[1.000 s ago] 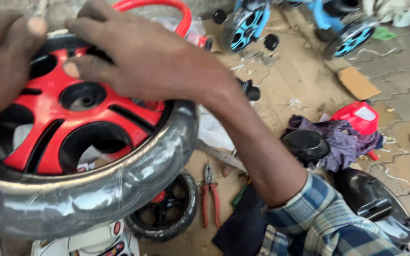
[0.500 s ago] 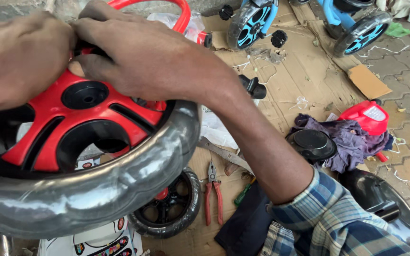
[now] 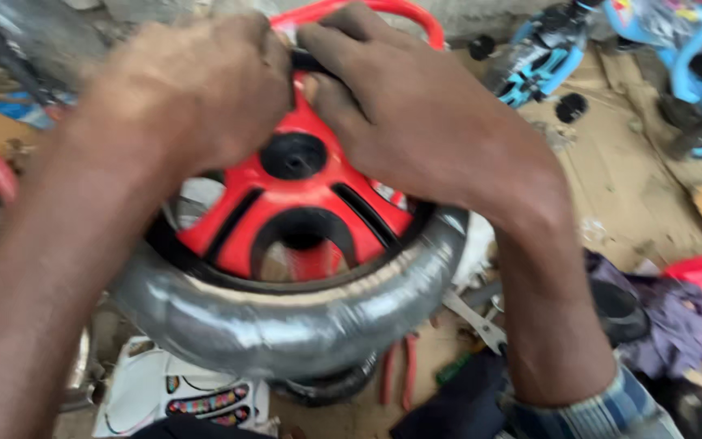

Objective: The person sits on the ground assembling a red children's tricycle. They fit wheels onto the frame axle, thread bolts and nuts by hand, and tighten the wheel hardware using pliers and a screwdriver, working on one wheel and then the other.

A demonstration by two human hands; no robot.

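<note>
2 hands on 1 red plastic wheel (image 3: 302, 207) held near, above the floor | left hand (image 3: 197, 89) and right hand (image 3: 416, 122) both closed, fingers pressed on its far rim | grey tyre (image 3: 286, 325) wraps the near edge | risk: fingers could get pinched or the tyre slip off if the grip shifts | pliers (image 3: 400, 370) lie below

We hold a toy wheel (image 3: 294, 244) close under the camera, its red spoked hub (image 3: 302, 203) ringed by a grey plastic-wrapped tyre (image 3: 286, 325), with our left hand (image 3: 197, 89) and right hand (image 3: 416, 114) side by side, both curled over the wheel's upper edge, fingers pressed against the rim. Below the wheel, on the floor, lie red-handled pliers (image 3: 400, 370) and a white panel with coloured stickers (image 3: 180, 390). To the right we see flattened cardboard (image 3: 611, 179), a purple cloth (image 3: 676, 317) and blue toy parts (image 3: 542, 57).
</note>
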